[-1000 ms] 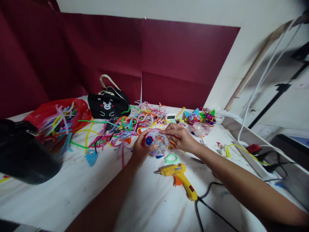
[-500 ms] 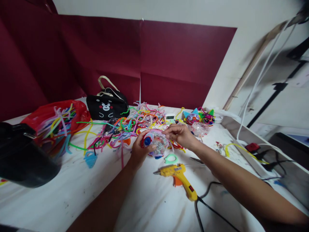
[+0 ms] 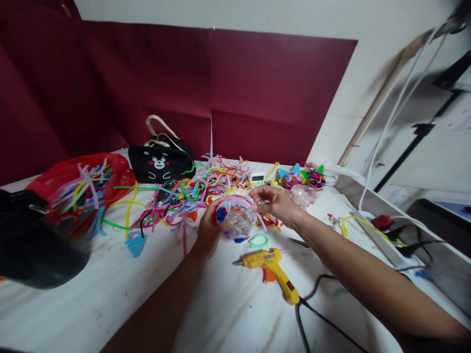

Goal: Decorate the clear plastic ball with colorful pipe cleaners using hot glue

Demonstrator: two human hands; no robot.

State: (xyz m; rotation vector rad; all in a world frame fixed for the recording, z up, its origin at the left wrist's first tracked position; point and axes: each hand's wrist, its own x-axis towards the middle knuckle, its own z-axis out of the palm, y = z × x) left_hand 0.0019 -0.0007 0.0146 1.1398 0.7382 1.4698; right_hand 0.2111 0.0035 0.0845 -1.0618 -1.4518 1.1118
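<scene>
My left hand (image 3: 210, 230) is wrapped around the left side of a clear, round ball (image 3: 241, 220) edged with lilac and red pipe cleaners. The ball seems to be filled with small coloured bits, and a blue-and-white coil like an eye (image 3: 222, 214) sits on its left side. At the ball's upper right is my right hand (image 3: 274, 202), its thumb by the rim and its index finger parted from the thumb. Below the ball lie a mint-green ring (image 3: 259, 240) and a yellow hot glue gun (image 3: 270, 264), nozzle pointing left.
A tangle of pipe cleaners (image 3: 198, 191) spreads behind the hands. To the left are a red bag of pipe cleaners (image 3: 121, 171), a black bin (image 3: 40, 245) and a black bear-face bag (image 3: 162, 164). Finished-looking colourful figures (image 3: 292, 176) and a power strip (image 3: 382, 240) stand on the right.
The fingers of my right hand have parted at the ball's edge, where they were closer together. My left hand keeps its hold on the ball. The whole view has shifted slightly.
</scene>
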